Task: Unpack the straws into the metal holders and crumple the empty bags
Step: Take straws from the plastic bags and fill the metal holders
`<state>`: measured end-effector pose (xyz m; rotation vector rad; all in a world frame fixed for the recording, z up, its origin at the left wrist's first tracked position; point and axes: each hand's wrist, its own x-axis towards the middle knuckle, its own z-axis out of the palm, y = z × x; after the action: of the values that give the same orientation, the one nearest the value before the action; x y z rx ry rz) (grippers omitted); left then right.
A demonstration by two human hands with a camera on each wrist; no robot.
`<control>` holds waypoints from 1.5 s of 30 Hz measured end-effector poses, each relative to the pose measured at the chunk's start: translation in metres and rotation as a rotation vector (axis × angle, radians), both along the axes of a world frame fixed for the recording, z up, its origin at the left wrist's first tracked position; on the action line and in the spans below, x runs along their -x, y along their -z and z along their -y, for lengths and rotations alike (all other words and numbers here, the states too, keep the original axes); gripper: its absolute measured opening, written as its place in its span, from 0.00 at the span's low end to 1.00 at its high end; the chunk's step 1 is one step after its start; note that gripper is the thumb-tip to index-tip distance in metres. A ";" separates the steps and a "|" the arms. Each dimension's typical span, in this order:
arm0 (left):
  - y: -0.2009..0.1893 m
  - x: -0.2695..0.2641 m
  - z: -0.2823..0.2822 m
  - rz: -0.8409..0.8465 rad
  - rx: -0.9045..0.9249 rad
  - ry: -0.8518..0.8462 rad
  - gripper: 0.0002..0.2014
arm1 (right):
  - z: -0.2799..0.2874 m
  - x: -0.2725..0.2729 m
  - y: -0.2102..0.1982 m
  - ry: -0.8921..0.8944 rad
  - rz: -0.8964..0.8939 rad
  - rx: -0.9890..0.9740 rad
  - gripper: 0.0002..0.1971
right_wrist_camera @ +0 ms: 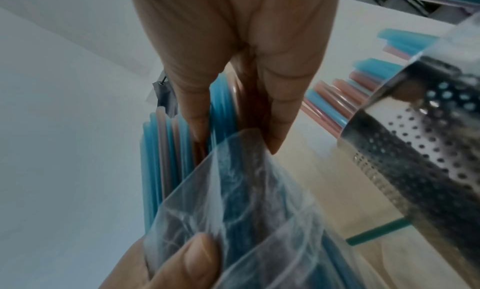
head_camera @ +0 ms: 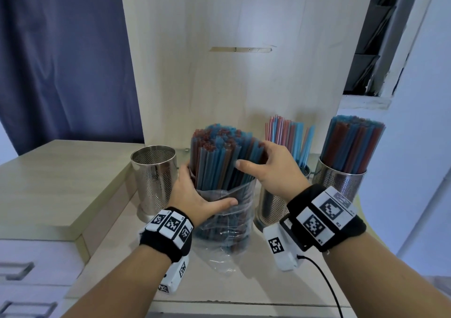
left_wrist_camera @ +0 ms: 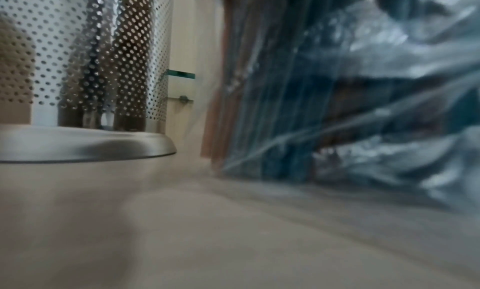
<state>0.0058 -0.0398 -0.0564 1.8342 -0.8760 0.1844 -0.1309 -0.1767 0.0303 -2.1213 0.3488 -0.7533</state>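
A thick bundle of blue and red straws [head_camera: 219, 161] stands upright in a clear plastic bag [head_camera: 227, 227] on the desk. My left hand [head_camera: 202, 195] grips the bag at mid-height, thumb across its front. My right hand [head_camera: 253, 161] grips the bare upper part of the straws above the bag's mouth. In the right wrist view the right hand [right_wrist_camera: 233, 129] pinches the straws [right_wrist_camera: 166, 149], and a thumb presses the bag [right_wrist_camera: 233, 201]. An empty perforated metal holder [head_camera: 155, 178] stands just left of the bag, also seen as the holder [left_wrist_camera: 91, 57] beside the bag [left_wrist_camera: 337, 98].
Behind my right wrist a second metal holder [head_camera: 271, 207] carries thin straws [head_camera: 288, 137]. A third holder [head_camera: 341, 181] at the right is packed with blue and red straws. A wooden panel [head_camera: 244, 61] rises behind. A raised drawer unit [head_camera: 48, 183] sits left.
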 end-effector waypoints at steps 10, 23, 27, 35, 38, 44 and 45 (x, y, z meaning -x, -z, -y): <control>-0.002 -0.003 0.003 -0.030 -0.028 -0.011 0.52 | -0.006 -0.018 0.000 0.150 0.022 0.011 0.09; -0.002 -0.002 0.003 -0.036 -0.083 -0.042 0.52 | 0.001 -0.024 -0.021 0.182 0.056 0.003 0.12; -0.002 0.000 0.005 -0.031 -0.123 -0.041 0.50 | 0.004 -0.038 -0.022 0.293 0.325 -0.084 0.11; -0.003 -0.001 0.007 -0.039 -0.124 -0.030 0.48 | 0.012 -0.037 -0.059 0.173 0.518 -0.201 0.08; -0.003 0.000 0.006 -0.034 -0.138 -0.044 0.49 | 0.019 -0.033 -0.081 0.132 0.571 -0.216 0.07; -0.004 0.001 0.005 -0.032 -0.133 -0.039 0.44 | 0.034 -0.015 -0.119 0.098 0.699 -0.251 0.06; -0.005 0.002 0.004 -0.031 -0.135 -0.040 0.43 | 0.038 -0.009 -0.125 0.095 0.731 -0.262 0.06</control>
<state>0.0040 -0.0443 -0.0518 1.9762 -0.8479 0.1235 -0.1216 -0.2143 0.1554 -1.4679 0.1365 -1.3855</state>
